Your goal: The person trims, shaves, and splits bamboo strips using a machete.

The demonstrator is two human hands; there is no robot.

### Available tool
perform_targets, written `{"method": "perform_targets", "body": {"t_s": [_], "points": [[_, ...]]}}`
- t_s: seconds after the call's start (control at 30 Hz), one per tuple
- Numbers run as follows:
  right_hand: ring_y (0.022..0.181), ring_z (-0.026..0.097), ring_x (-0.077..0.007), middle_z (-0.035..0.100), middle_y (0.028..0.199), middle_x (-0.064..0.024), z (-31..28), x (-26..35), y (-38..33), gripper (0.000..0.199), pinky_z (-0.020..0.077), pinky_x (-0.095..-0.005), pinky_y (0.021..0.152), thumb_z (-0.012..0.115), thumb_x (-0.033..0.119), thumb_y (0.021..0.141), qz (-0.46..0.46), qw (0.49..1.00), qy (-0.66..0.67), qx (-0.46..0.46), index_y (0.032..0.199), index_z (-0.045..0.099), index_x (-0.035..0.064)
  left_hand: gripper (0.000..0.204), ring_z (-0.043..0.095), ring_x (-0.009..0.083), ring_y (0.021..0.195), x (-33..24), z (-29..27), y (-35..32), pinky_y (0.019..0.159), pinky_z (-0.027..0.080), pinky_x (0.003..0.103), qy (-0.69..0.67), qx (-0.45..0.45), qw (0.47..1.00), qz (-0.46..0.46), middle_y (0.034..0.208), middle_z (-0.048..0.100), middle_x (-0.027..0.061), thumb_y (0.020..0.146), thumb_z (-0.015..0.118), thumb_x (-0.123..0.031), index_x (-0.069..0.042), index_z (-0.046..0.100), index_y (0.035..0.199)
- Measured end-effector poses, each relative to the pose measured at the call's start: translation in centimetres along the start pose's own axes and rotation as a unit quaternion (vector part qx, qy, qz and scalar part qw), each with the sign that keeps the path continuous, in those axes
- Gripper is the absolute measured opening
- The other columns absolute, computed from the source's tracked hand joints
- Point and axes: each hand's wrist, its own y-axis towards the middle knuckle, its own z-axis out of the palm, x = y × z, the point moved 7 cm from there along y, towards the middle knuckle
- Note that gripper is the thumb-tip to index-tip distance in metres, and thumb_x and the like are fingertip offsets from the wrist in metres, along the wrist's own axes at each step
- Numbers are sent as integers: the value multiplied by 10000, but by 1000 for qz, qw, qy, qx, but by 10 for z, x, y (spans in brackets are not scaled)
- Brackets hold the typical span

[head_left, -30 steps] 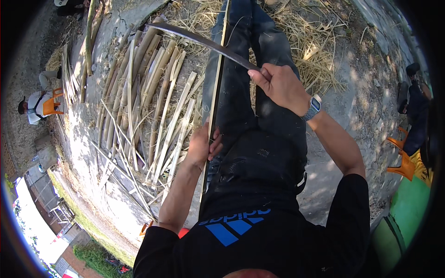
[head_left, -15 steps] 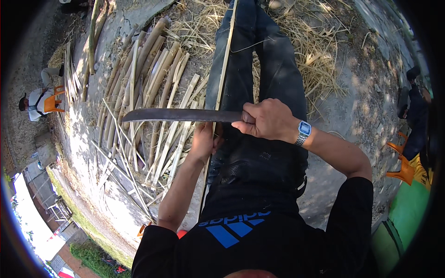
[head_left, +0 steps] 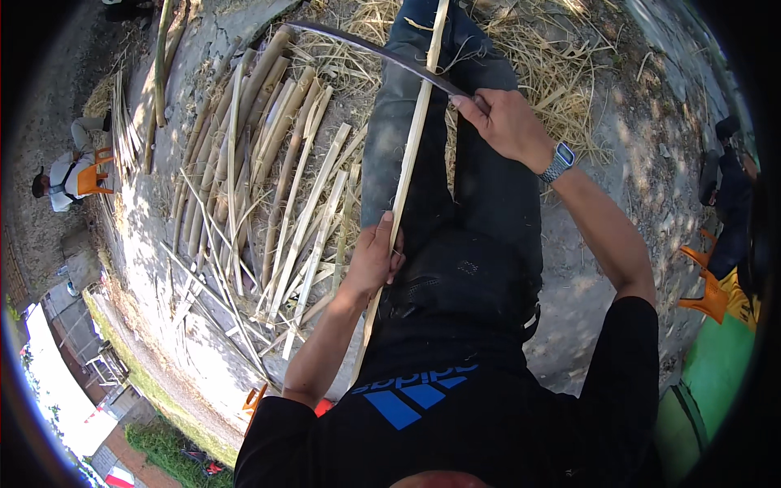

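A long, pale bamboo strip [head_left: 413, 142] runs lengthwise over my lap and between my legs. My left hand [head_left: 374, 259] is wrapped round it near my waist, thumb lying along the strip. In my right hand [head_left: 508, 126], which wears a wrist watch, is the handle of a machete [head_left: 382, 54]; the fingers hide most of the handle. Its long dark blade, slightly curved, reaches away to the left and crosses the strip above my thighs. Blade and strip appear to touch there. Thin curled shavings [head_left: 472, 55] stick up beside the blade.
To the left lies a pile of bamboo poles [head_left: 264, 73] and split strips [head_left: 313, 220]. Pale shavings [head_left: 557, 106] cover the ground past my legs. A person [head_left: 69, 175] sits on an orange chair [head_left: 95, 173] at far left; another person [head_left: 732, 195] is at far right.
The machete has slid away from me along the strip, from near my left hand to over my thighs, its tip now angled away. My left hand has shifted slightly right and nearer me.
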Motion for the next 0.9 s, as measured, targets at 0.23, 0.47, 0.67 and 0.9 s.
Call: {"method": "perform_targets", "body": {"t_s": [0.23,0.47,0.67,0.9], "points": [[600,685,-349,657,605,-127,24,17,-29,596,544,-430,573,628,600,957,-102,993,-2,51,712,657,58,587,305,123,331,11,-21,6,322,242,271,-28,6,999,25,477,358,15,1105,371,-526,-85,470,730],[570,648,-372,604,571,-143,22,3,9,581,502,-426,549,633,554,979,-59,997,41,4,721,632,34,587,296,117,340,16,-42,-8,333,252,274,-17,40,999,-4,479,355,10,1109,358,-523,-86,449,728],[546,634,-354,586,546,-152,-18,-44,46,628,499,-443,519,598,614,976,-21,993,-88,-80,722,627,40,635,344,125,347,59,-89,-38,345,266,285,79,8,997,-15,450,391,25,1113,346,-505,-81,489,663],[614,657,-410,615,601,-185,8,-7,18,664,524,-490,560,548,660,976,-28,999,-45,9,754,649,41,599,348,124,364,76,-105,-31,355,260,280,38,18,999,-25,477,399,26,1114,342,-496,-78,494,712]]}}
